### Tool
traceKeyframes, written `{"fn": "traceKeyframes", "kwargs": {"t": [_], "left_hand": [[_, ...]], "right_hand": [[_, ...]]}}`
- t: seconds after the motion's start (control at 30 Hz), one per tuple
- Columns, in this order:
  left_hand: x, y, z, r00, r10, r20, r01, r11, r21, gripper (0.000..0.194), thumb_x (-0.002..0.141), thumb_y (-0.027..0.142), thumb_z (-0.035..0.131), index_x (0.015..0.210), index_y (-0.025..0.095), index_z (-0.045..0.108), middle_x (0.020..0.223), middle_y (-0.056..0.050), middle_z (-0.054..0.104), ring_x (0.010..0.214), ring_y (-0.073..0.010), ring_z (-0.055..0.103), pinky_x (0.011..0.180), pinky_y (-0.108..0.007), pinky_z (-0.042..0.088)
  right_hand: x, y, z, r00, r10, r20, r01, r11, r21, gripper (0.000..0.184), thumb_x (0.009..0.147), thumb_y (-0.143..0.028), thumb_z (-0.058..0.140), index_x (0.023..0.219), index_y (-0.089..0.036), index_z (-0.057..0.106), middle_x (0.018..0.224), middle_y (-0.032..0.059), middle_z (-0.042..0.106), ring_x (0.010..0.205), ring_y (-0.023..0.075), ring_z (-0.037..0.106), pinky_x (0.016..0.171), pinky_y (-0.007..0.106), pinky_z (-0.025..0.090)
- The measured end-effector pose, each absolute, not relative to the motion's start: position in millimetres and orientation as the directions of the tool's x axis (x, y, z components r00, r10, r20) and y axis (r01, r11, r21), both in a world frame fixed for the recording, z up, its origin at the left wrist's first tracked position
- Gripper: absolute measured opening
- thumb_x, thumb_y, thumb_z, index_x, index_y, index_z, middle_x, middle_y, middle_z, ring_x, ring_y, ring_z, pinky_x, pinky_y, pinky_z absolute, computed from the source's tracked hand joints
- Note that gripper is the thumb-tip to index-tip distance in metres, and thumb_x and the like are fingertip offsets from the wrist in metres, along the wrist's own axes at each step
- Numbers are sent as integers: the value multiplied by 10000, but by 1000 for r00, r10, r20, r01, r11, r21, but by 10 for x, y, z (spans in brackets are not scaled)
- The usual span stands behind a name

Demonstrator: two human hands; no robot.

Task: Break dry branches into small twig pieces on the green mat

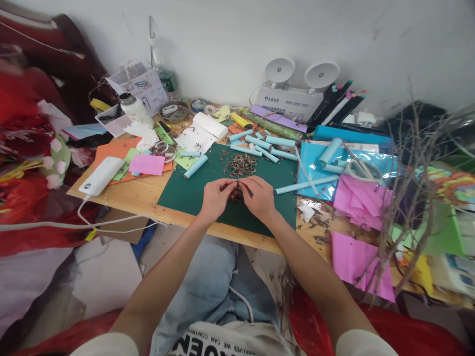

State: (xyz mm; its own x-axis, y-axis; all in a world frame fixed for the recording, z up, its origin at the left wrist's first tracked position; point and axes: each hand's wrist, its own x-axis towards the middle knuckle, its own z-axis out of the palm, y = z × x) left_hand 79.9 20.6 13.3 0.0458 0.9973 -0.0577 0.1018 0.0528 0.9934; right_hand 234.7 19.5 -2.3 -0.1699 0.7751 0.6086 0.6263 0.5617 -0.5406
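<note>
My left hand and my right hand meet over the near part of a green cutting mat. Thumb and fingers of both are pinched together at the tips, on what looks like a small brown twig piece, mostly covered by the fingers. Just beyond them lies a heap of short broken twig bits. Several light blue paper tubes are scattered behind the heap. One long blue tube reaches in from the right, and a shorter tube rests on the mat's left side.
Dry branches stand up at the right, by pink paper and scissors. On the left are a white power bank with a cable, sticky notes and a white bottle. An emergency lamp stands against the wall.
</note>
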Motion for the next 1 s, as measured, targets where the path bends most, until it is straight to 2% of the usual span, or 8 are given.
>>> {"fn": "traceKeyframes", "kwargs": {"t": [0.1, 0.23, 0.3, 0.43, 0.53, 0.63, 0.8, 1.0], "left_hand": [[761, 199, 147, 76, 993, 93, 312, -112, 944, 199, 869, 326, 598, 888, 180, 731, 721, -21, 704, 614, -133, 615, 614, -255, 499], [711, 203, 180, 219, 926, 308, 552, -378, 743, 184, 910, 272, 537, 901, 193, 703, 853, -39, 716, 754, -146, 626, 741, -268, 487], [712, 205, 185, 233, 925, 301, 559, -381, 737, 171, 905, 260, 535, 890, 189, 690, 815, -31, 700, 727, -136, 615, 717, -253, 480], [747, 200, 177, 125, 970, 210, 432, -244, 868, 174, 893, 300, 552, 880, 183, 680, 724, -1, 672, 613, -112, 591, 617, -223, 479], [753, 200, 170, 63, 988, 144, 316, -156, 936, 207, 875, 357, 590, 880, 180, 696, 708, -2, 679, 592, -118, 603, 600, -228, 501], [734, 207, 149, 36, 989, 143, 321, -146, 936, 197, 845, 361, 635, 844, 184, 722, 750, -22, 714, 639, -140, 638, 633, -248, 526], [678, 212, 90, 104, 972, 210, 404, -234, 884, 195, 846, 340, 646, 945, 213, 756, 925, -54, 758, 765, -180, 693, 753, -307, 567], [585, 231, 95, 321, 862, 392, 594, -506, 626, 227, 940, 295, 529, 999, 220, 735, 988, -73, 751, 933, -198, 685, 888, -340, 523]], "right_hand": [[2344, 192, -19, -174, 782, 599, 635, 554, -539, 216, 960, -234, 466, 958, -204, 680, 920, 96, 704, 864, 203, 636, 802, 340, 520], [2340, 192, 23, -181, 796, 578, 611, 552, -568, 192, 944, -212, 467, 906, -199, 654, 877, 85, 685, 825, 196, 623, 761, 319, 501], [2336, 191, 53, -153, 817, 556, 578, 530, -620, 174, 931, -207, 478, 875, -197, 643, 837, 69, 671, 772, 181, 611, 725, 302, 490], [2331, 191, 99, -92, 862, 498, 515, 469, -717, 156, 907, -218, 505, 828, -196, 638, 764, 36, 642, 687, 157, 578, 667, 282, 469], [2329, 195, 104, -75, 872, 483, 486, 455, -746, 166, 911, -242, 526, 818, -198, 657, 752, 29, 650, 682, 154, 585, 669, 279, 475], [2327, 205, 74, -72, 871, 486, 472, 459, -752, 165, 918, -257, 551, 837, -203, 684, 772, 30, 676, 700, 155, 612, 685, 278, 492], [2334, 238, -17, -108, 865, 490, 503, 473, -723, 165, 928, -265, 566, 876, -206, 711, 815, 44, 709, 742, 168, 651, 717, 289, 517], [2342, 254, -69, -174, 841, 512, 506, 522, -687, 179, 944, -232, 531, 914, -202, 705, 860, 52, 717, 797, 172, 663, 762, 295, 521]]}}
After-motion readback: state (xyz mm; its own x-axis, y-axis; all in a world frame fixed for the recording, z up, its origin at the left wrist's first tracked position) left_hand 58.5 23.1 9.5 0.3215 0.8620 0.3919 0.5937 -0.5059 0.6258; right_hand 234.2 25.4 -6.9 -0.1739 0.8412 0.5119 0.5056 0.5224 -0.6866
